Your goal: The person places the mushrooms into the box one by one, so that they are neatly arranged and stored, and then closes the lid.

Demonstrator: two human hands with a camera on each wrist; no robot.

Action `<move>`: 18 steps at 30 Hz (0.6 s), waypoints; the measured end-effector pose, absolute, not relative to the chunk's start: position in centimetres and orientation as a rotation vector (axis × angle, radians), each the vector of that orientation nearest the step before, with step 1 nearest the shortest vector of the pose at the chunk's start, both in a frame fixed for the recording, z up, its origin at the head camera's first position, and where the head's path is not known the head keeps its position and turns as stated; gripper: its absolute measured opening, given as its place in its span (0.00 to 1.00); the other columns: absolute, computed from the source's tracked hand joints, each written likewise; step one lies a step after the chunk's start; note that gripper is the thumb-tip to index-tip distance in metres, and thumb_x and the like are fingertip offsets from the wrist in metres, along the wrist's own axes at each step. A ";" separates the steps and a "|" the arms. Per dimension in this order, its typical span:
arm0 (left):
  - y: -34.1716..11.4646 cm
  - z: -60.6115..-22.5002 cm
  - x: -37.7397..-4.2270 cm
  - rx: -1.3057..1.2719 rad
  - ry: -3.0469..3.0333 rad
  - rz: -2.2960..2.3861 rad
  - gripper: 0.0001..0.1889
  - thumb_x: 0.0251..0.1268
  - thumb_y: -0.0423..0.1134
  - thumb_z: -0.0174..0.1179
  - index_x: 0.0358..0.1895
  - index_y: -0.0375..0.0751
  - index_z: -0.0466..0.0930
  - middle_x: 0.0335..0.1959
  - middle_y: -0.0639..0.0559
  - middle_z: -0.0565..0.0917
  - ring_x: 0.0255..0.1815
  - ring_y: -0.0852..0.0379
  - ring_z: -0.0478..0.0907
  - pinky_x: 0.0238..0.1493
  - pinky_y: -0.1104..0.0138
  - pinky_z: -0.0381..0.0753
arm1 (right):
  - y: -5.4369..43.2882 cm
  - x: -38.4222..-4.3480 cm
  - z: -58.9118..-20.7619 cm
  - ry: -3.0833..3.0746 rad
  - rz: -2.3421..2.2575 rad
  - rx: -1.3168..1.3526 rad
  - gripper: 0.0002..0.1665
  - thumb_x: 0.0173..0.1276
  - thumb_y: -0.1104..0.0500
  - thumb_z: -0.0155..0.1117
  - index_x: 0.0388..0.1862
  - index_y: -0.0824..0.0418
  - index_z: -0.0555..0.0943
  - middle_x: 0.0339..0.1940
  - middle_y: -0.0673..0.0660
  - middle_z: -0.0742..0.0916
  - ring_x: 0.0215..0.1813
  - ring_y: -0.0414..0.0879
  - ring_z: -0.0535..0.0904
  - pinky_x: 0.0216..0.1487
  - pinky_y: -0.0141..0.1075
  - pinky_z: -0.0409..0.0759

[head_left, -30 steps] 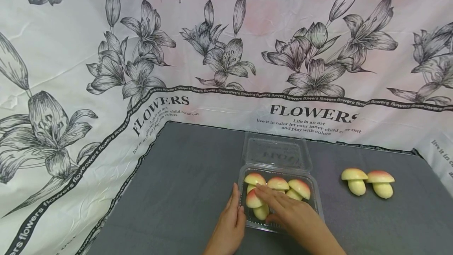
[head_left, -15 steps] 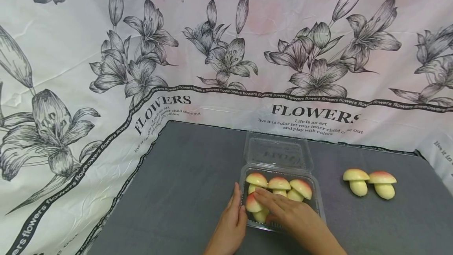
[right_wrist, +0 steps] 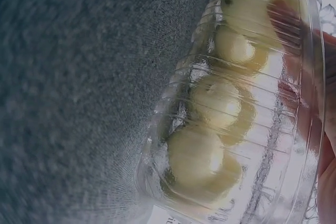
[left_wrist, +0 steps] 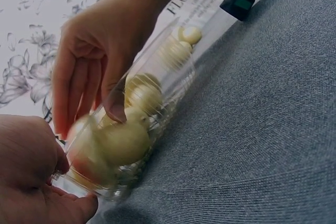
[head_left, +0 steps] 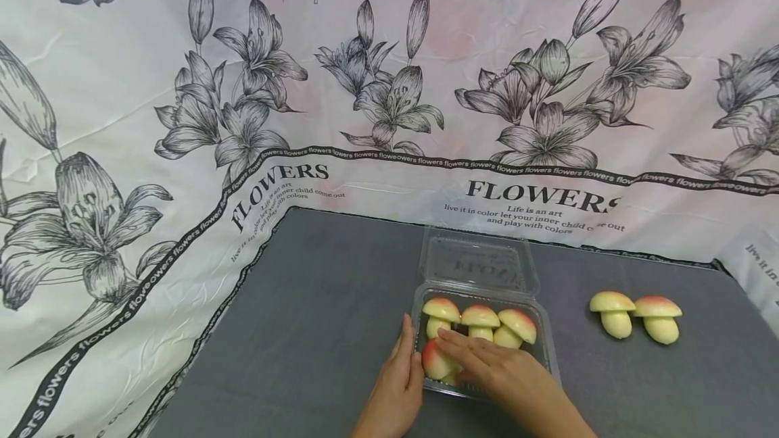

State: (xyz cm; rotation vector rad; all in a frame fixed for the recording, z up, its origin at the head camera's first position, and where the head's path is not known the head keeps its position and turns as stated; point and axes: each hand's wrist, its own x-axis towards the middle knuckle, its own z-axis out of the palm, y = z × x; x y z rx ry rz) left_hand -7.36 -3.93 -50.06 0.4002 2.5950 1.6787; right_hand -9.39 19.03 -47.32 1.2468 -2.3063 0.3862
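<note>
A clear plastic clamshell box (head_left: 550, 350) lies opened on the table, with toy mushrooms inside, yellow with red-tinged caps. Three of them, the left (head_left: 441, 309), middle (head_left: 481, 316) and right (head_left: 517, 324) mushrooms, form the back row. My right hand (head_left: 517, 374) reaches in and grips a fourth mushroom (head_left: 435, 360) at the box's front left; the hand partly covers its stem. At the left side, my left hand (head_left: 392, 387) pinches the box's rim, as the left wrist view shows. Through the ribbed wall, the right wrist view shows pale rounded mushrooms (right_wrist: 197, 156).
Behind the box its clear lid (head_left: 477, 262) lies folded back. Two more toy mushrooms, one left (head_left: 613, 313) and one right (head_left: 659, 316), lie side by side on the grey tabletop (head_left: 316, 316). A flower-printed curtain (head_left: 389, 113) stands along the back and left.
The gripped mushroom has turned and shifted toward the front of the box, its cap now lower and its stem less visible. The right fingers have moved slightly forward with it; my left hand stays at the rim.
</note>
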 end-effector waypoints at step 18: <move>-3.9 -50.0 -7.2 0.395 2.596 1.683 0.33 0.89 0.39 0.44 0.86 0.31 0.45 0.84 0.36 0.57 0.82 0.40 0.58 0.79 0.42 0.61 | 19.6 -8.9 -46.6 -2.335 0.413 1.213 0.31 0.88 0.42 0.44 0.78 0.56 0.75 0.68 0.46 0.86 0.56 0.39 0.87 0.49 0.32 0.87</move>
